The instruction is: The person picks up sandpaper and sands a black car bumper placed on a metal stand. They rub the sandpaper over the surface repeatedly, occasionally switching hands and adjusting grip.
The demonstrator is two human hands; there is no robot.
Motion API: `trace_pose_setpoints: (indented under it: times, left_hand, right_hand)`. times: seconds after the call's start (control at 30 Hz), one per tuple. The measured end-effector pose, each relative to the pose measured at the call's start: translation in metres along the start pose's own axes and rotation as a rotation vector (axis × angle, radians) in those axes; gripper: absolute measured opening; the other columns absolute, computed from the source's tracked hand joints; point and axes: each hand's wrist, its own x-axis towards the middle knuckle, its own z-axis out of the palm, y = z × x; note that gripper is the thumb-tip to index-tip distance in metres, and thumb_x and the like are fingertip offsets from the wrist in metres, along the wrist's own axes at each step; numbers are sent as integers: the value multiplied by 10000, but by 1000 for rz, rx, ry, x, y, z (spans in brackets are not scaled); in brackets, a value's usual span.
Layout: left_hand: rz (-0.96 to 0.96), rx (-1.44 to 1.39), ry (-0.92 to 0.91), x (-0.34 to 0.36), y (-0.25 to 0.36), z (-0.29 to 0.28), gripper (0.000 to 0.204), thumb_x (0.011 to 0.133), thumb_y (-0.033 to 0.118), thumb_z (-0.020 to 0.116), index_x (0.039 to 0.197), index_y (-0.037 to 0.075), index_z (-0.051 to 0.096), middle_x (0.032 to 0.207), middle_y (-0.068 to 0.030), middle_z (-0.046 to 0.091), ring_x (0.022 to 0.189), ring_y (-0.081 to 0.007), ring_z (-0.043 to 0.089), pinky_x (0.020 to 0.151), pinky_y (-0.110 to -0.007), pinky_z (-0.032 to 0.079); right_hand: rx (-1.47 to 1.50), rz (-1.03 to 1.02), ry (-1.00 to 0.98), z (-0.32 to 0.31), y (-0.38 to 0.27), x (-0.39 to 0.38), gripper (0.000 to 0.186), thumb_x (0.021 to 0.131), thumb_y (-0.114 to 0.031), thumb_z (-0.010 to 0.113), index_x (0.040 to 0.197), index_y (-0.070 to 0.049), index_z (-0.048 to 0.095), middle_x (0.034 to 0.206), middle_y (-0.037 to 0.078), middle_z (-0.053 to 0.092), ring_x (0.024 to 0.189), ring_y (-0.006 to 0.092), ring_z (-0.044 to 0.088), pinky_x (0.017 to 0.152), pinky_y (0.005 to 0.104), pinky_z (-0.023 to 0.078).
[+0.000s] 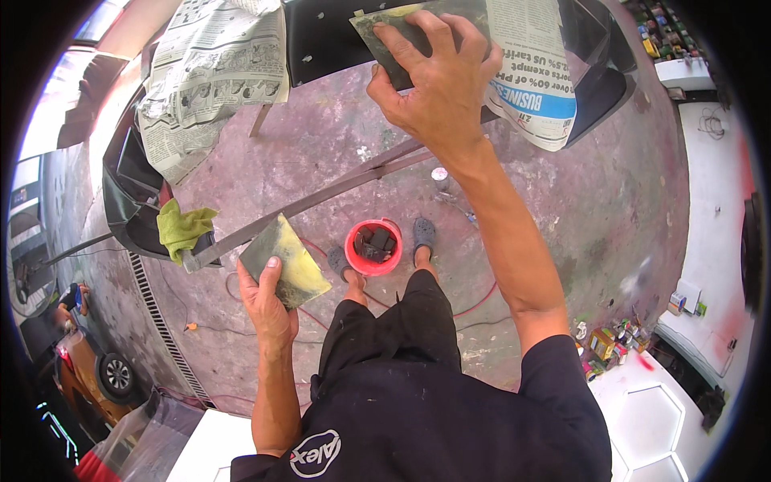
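Note:
My right hand (pixel 434 88) presses with bent, spread fingers on a dark, yellow-smudged sheet (pixel 384 42) against a black panel (pixel 317 44), which looks like a car bumper, partly covered by newspaper (pixel 213 80) on both sides. My left hand (pixel 269 293) grips a square grey-green pad (pixel 286 257) with yellow patches, lower and left, thumb over its face. A green cloth (pixel 183 226) hangs on the panel's left end. Below, between my sandalled feet, stands a red bucket (pixel 351 245) with dark pieces inside.
A metal bar (pixel 313 205) crosses below the panel. A hose (pixel 474 305) runs on the floor (pixel 554 209). A small can (pixel 440 181) stands near the bar. Cluttered supplies (pixel 606 341) lie at lower right. A person (pixel 74 301) and a wheel (pixel 116 372) are at far left.

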Motion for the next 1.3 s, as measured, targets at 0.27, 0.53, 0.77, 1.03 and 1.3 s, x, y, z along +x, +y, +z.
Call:
trace_pose_setpoints:
  times: [0.27,0.53,0.77,1.03,1.3]
  left_hand:
    - [-4,-20,-1,4,0,7,386,1039,31,633,1414,32,546,1242,-87,699,1081,-181,721,931,-360,628]
    - [7,-18,-15,8,-2,6,379,1042,26,615,1416,32,550,1240,-83,698,1077,-176,717,927,-352,617]
    - [-3,-23,-10,6,0,5,417,1046,10,583,1460,31,539,1247,-81,694,1087,-178,713,942,-354,607]
    - [2,-29,-5,4,-1,6,414,1048,3,576,1460,33,547,1249,-79,700,1083,-179,719,941,-355,611]
    - [3,-33,3,2,-3,2,415,1048,-3,572,1460,29,547,1244,-85,704,1078,-184,726,942,-357,615]
  right_hand:
    - [2,-5,2,-8,-2,15,491,750,-278,774,1224,-153,771,1360,89,574,1272,355,469,1023,595,345]
    - [-39,46,-124,-16,-10,18,487,764,-301,780,1234,-176,773,1364,73,565,1286,338,456,1010,633,341]
    - [-20,61,-127,-22,-13,15,484,764,-307,781,1230,-179,765,1354,66,573,1279,336,460,1001,619,347]
    - [-39,37,-89,-15,-9,18,495,758,-319,787,1230,-174,769,1353,68,576,1275,335,458,1001,601,346]
    - [-44,44,-138,-23,-12,14,509,743,-337,799,1221,-164,773,1339,75,576,1274,328,457,996,595,346]
